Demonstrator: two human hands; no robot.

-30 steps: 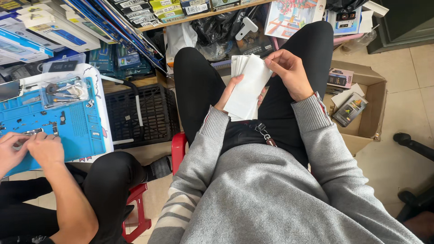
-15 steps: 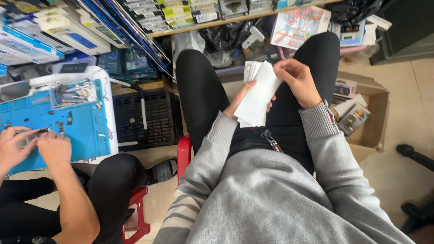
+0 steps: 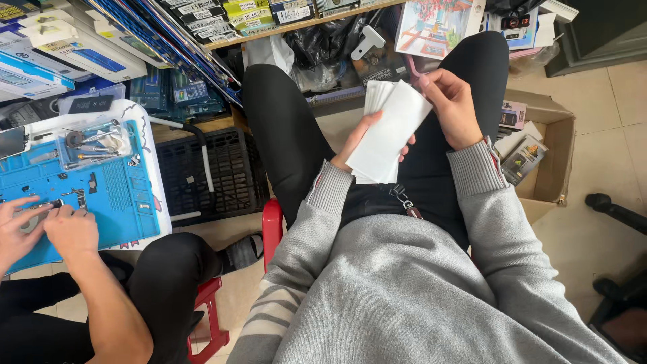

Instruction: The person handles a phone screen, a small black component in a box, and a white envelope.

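Bright, even daylight all over, no hard shadows anywhere, just a soft dark patch under the red stool (image 3: 271,226) and between the knees. The white sheets (image 3: 389,131) catch the most light and sit close to blown out, their surface showing almost no detail. The floor tiles (image 3: 623,91) on the right glow pale with a mild sheen. Black trousers (image 3: 280,128) swallow detail, nearly flat black. Focus is sharp through the middle, and the blue mat (image 3: 101,195) reads crisply too. Wide-angle stretch at the edges: the grey sweater (image 3: 404,296) balloons at the bottom, and the shelf (image 3: 303,21) lines lean along the top
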